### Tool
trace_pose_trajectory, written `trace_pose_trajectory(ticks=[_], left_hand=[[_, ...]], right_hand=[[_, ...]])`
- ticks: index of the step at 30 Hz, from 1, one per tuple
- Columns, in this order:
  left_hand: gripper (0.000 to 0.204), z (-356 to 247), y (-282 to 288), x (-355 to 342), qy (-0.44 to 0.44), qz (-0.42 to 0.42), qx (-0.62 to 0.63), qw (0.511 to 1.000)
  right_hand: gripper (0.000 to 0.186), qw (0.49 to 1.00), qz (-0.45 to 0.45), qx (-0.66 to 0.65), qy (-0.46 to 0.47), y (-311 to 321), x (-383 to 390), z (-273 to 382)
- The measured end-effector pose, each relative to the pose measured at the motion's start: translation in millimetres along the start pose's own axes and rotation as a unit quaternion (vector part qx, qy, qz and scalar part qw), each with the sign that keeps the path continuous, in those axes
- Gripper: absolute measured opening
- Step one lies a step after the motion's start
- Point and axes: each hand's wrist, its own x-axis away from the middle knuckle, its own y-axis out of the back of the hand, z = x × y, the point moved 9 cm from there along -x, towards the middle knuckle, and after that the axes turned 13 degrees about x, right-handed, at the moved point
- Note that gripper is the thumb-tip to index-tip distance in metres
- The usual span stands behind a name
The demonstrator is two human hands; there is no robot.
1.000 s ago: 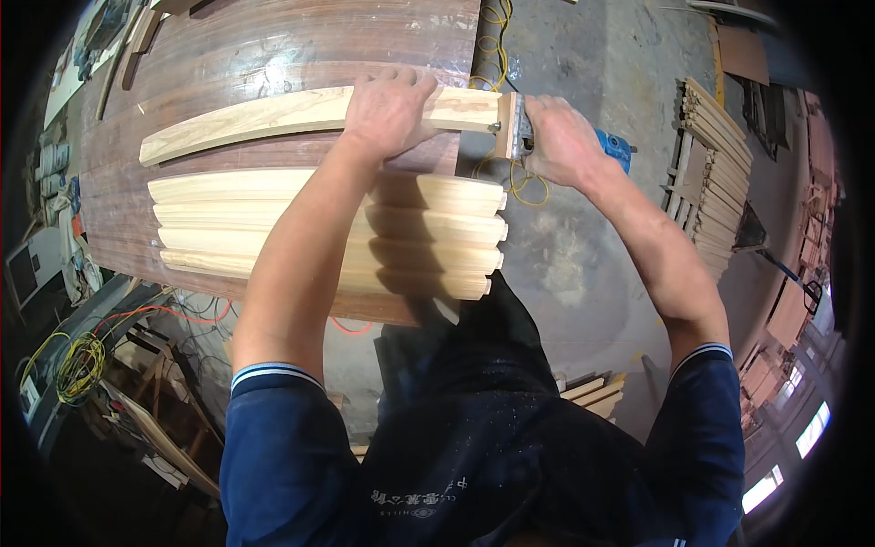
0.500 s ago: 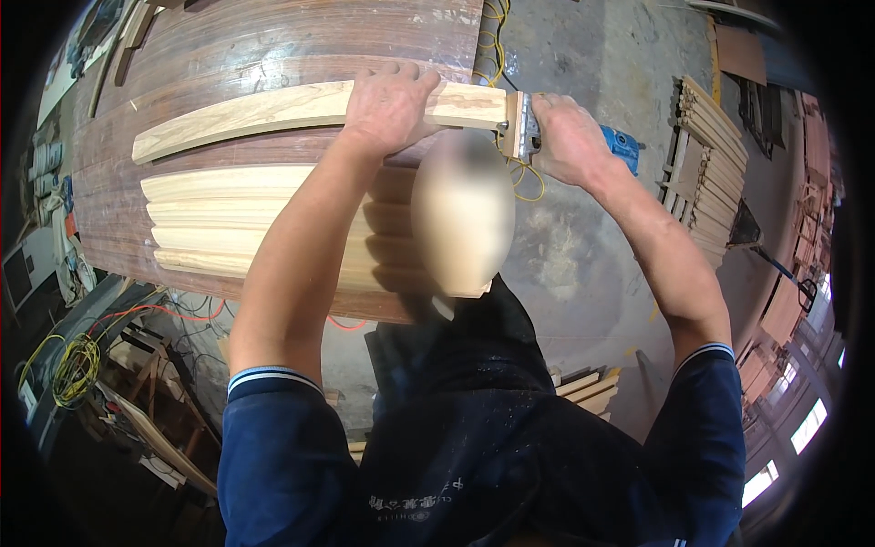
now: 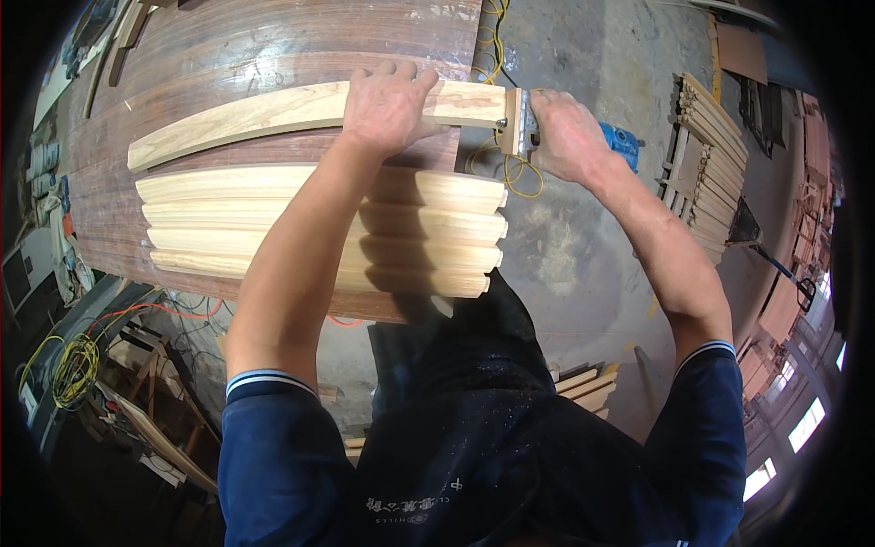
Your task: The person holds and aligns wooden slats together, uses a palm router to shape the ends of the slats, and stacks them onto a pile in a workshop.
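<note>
A pale, gently curved wooden board (image 3: 237,121) lies across the table, its right end jutting past the table's edge. My left hand (image 3: 390,108) grips it from above near that end, fingers over the far side and thumb along the near side. My right hand (image 3: 570,137) is wrapped round a blue power tool (image 3: 622,146), whose exact kind I cannot make out. The tool's flat upright plate (image 3: 516,122) is against the board's end. Closer to me, several similar wooden boards (image 3: 246,219) lie side by side, partly under my left forearm.
The brown wood-grain table (image 3: 301,41) ends at its right edge above a grey concrete floor (image 3: 574,237). A yellow cord (image 3: 524,182) loops below the tool. Stacked wooden strips (image 3: 715,182) stand at the right. Coiled yellow cable (image 3: 76,372) hangs at the lower left.
Both hands, the board and the tool stay nearly where they were. My view has shifted slightly, and the blurred patch over the stacked boards' right ends is gone.
</note>
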Motion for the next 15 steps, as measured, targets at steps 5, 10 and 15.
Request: trace_pose_trajectory(ticks=[5,10,15], left_hand=[[0.077,-1.9,-0.5,3.6,-0.012,-0.008,0.006,1.000],[0.075,-0.4,-0.4,7.0,-0.022,-0.036,0.018,0.999],[0.077,0.7,-7.2,6.6,-0.019,-0.019,0.010,1.000]], right_hand=[[0.063,1.000,0.002,-0.005,0.004,-0.7,-3.6,-1.1],[0.048,0.999,-0.039,-0.027,0.020,3.4,-5.2,-0.9],[0.054,1.000,-0.017,-0.013,0.010,3.2,-10.8,-5.1]])
